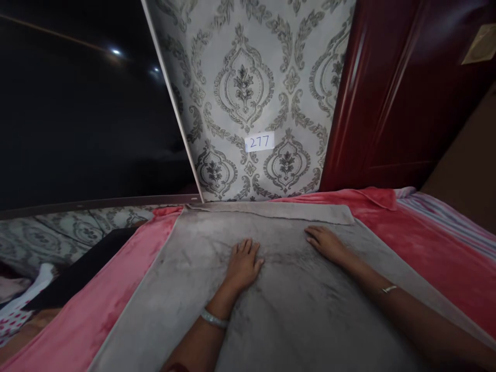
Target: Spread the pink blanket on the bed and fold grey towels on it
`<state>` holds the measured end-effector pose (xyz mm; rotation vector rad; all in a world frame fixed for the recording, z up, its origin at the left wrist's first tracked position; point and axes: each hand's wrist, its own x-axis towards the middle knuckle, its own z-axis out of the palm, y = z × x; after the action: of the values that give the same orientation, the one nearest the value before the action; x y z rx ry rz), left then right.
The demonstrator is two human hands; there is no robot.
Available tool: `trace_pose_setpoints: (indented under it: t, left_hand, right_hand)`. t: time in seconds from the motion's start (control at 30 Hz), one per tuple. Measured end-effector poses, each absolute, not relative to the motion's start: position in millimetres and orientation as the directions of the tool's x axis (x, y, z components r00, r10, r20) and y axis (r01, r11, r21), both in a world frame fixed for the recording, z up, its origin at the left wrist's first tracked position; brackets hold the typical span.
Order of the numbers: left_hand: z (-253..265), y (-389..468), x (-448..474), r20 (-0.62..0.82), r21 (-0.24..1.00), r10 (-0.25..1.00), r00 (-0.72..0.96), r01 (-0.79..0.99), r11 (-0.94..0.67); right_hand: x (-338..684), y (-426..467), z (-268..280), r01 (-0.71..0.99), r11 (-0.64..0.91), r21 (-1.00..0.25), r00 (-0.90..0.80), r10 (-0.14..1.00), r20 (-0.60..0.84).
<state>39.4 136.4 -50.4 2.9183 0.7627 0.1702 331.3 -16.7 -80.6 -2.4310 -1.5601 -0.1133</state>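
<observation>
A grey plush blanket (186,289) lies spread out before me, with a strip along its far edge folded over. My left hand (244,263) rests flat on it near the middle, fingers spread and pointing away from me. Farther right, my right hand (325,242) lies palm down on the same blanket, its fingers stretched toward the left and a little apart. Neither hand grips the cloth. A bracelet circles my left wrist, and a thin bangle is on my right forearm.
Under the grey blanket, a pink-red cloth (434,243) shows on both sides. Striped fabric (445,222) lies at the far right. A large dark screen (85,113) stands at left, a dark red wooden panel (380,103) at right. Patterned wallpaper behind bears a paper marked 277 (259,141).
</observation>
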Motion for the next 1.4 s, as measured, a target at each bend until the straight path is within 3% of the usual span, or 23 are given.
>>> trace_pose_setpoints:
  t: [0.17, 0.33, 0.47, 0.7, 0.9, 1.07, 1.17, 1.3, 1.4]
  left_hand:
    - [-51, 138, 39, 0.056, 0.176, 0.501, 0.864, 0.485, -0.856]
    - [-50, 138, 39, 0.050, 0.189, 0.502, 0.863, 0.486, -0.853]
    - [-51, 138, 39, 0.036, 0.219, 0.509, 0.860, 0.490, -0.843]
    - [-53, 138, 38, 0.041, 0.235, 0.510, 0.859, 0.487, -0.841]
    - [-53, 139, 38, 0.066, 0.224, 0.508, 0.859, 0.483, -0.846]
    - [-51, 140, 39, 0.058, 0.215, 0.509, 0.859, 0.487, -0.846]
    - [-49, 140, 40, 0.043, 0.209, 0.511, 0.858, 0.493, -0.845]
    - [-52, 140, 39, 0.067, 0.200, 0.508, 0.859, 0.487, -0.850]
    - [-55, 141, 39, 0.077, 0.191, 0.511, 0.856, 0.491, -0.850]
  right_hand:
    - [377, 23, -63, 0.856, -0.492, -0.157, 0.516, 0.820, 0.246]
    - [404, 48, -31, 0.776, -0.622, -0.104, 0.606, 0.690, 0.397]
    - [388, 57, -49, 0.817, -0.575, 0.038, 0.512, 0.755, 0.409]
    - [405, 39, -66, 0.672, -0.727, -0.142, 0.728, 0.613, 0.307]
    - [430, 20, -28, 0.647, -0.747, -0.151, 0.746, 0.581, 0.324]
    - [389, 25, -52, 0.766, -0.630, -0.123, 0.640, 0.731, 0.237]
    - [368, 28, -71, 0.787, -0.609, -0.103, 0.615, 0.760, 0.211]
    - [377, 27, -68, 0.743, -0.662, -0.101, 0.667, 0.719, 0.194]
    - [403, 24, -50, 0.657, -0.746, -0.107, 0.741, 0.614, 0.271]
